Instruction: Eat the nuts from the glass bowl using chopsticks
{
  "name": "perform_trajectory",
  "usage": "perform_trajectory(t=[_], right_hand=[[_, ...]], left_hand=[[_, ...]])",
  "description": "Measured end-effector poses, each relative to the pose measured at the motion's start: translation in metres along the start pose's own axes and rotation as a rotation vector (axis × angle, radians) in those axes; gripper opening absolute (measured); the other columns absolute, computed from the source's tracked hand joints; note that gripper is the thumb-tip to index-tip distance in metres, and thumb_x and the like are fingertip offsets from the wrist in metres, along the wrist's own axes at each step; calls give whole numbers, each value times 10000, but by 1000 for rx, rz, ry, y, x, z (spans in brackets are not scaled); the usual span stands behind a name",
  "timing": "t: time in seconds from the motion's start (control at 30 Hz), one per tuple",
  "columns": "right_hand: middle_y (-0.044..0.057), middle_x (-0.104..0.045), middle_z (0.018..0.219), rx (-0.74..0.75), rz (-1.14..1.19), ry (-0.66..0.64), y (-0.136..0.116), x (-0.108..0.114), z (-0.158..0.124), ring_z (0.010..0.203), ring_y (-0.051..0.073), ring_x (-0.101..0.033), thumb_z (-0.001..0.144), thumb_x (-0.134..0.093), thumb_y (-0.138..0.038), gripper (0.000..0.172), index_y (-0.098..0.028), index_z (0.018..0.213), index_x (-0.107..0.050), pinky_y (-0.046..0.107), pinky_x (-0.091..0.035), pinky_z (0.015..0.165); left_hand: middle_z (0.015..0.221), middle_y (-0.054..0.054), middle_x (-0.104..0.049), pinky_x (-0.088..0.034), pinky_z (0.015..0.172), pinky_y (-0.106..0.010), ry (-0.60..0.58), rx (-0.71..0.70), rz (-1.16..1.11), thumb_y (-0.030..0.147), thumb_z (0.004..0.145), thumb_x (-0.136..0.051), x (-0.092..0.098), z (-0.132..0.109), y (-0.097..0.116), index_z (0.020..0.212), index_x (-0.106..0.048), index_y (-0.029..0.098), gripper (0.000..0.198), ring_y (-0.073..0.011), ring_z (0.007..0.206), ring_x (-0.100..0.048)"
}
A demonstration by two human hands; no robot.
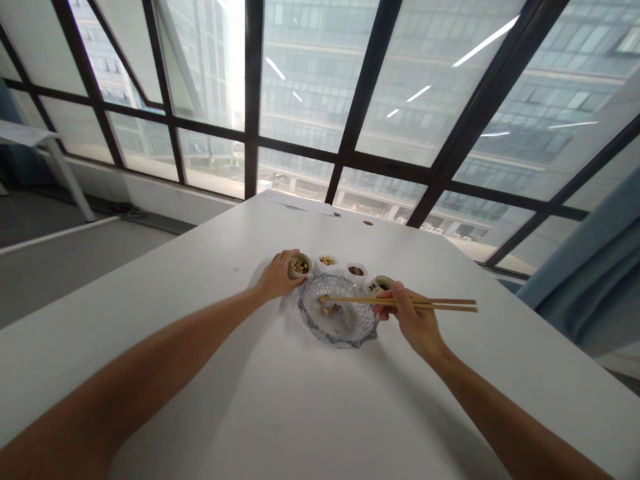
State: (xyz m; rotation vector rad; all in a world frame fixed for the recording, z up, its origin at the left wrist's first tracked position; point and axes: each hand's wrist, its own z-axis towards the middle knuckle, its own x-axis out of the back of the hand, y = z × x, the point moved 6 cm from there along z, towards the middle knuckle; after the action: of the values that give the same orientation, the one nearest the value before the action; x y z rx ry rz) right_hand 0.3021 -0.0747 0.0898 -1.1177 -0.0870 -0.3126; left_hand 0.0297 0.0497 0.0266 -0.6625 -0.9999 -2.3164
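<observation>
My left hand [278, 275] is wrapped round a small greenish cup [300, 265] with pale yellow pieces inside, tilted toward the camera beside the glass bowl. Wooden chopsticks [440, 304] are gripped in my right hand [407, 313], their tips down inside the clear scalloped glass bowl [345, 337]. Near the tips lie a few yellowish and reddish-brown pieces [327, 309]. Behind the bowl stand a white cup [327, 268] with yellow bits and another white cup [356, 279] with dark bits. A cup with a black character [374, 287] stands just behind my right hand, its contents dark.
The white table [310, 413] carries papers [300, 203] and a round brown spot [368, 223] at its far end. Beyond are dark-framed windows. A blue curtain [595, 273] hangs at the right, and another table [30, 135] stands at the far left.
</observation>
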Motion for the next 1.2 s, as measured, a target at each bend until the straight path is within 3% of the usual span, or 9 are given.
perform_trajectory(t=[0.17,0.37,0.53,0.6,0.7,0.8,0.93,1.07,1.2], right_hand=[[66,-685,547,17,88,75,1,3,-5,438,176,-592,851,-573,-705,552,-187,714,-700,315,-503,429],[65,-713,603,173,-102,115,-8,11,-15,496,188,-640,914,-512,-661,535,-198,744,-718,332,-547,501],[62,-718,607,223,-160,125,-14,20,-9,496,185,-649,930,-485,-656,543,-194,760,-715,321,-554,498],[63,-717,601,236,-174,162,-14,29,-2,491,181,-647,931,-475,-661,557,-187,761,-713,314,-553,494],[70,-719,602,270,-207,213,-13,49,9,479,171,-640,930,-473,-667,575,-175,757,-715,295,-540,473],[75,-712,584,278,-247,221,-13,73,20,459,165,-629,914,-488,-682,591,-165,747,-720,281,-527,447],[79,-703,559,240,-329,191,-15,103,32,432,162,-617,886,-515,-706,603,-166,718,-726,269,-517,421],[75,-702,562,220,-388,140,-17,118,37,443,158,-620,894,-514,-695,598,-165,719,-729,260,-514,428],[73,-703,568,215,-437,70,-18,117,37,450,156,-621,908,-494,-690,606,-161,733,-732,256,-509,434]], left_hand=[[1319,-129,-598,-452,1086,-472,16,20,-10,387,727,-771,1,1,-2,1325,-505,195,682,-306,1234,-570],[1274,-141,-647,-494,1031,-462,42,181,-101,461,721,-773,3,0,-16,1298,-517,171,695,-290,1170,-627],[1309,-190,-631,-490,1021,-450,-23,270,-78,548,754,-726,4,12,-15,1326,-509,125,744,-308,1188,-620],[1382,-199,-584,-442,1068,-475,-37,224,6,583,799,-668,6,23,1,1339,-514,126,724,-330,1278,-554],[1461,-170,-527,-345,1141,-489,-123,42,157,592,862,-587,-3,40,45,1377,-506,155,681,-316,1373,-454],[1516,-138,-477,-229,1195,-527,-321,-140,272,619,839,-603,-34,51,95,1393,-507,183,712,-313,1418,-391],[1598,-167,-342,-131,1201,-597,-573,-221,348,688,801,-592,-84,58,141,1427,-479,169,821,-342,1469,-288],[1612,-177,-303,-111,1186,-620,-675,-193,358,722,785,-572,-118,67,161,1431,-479,179,850,-355,1471,-261],[1564,-148,-393,-136,1166,-642,-727,-151,342,706,769,-604,-130,73,164,1307,-601,222,723,-362,1434,-313]])
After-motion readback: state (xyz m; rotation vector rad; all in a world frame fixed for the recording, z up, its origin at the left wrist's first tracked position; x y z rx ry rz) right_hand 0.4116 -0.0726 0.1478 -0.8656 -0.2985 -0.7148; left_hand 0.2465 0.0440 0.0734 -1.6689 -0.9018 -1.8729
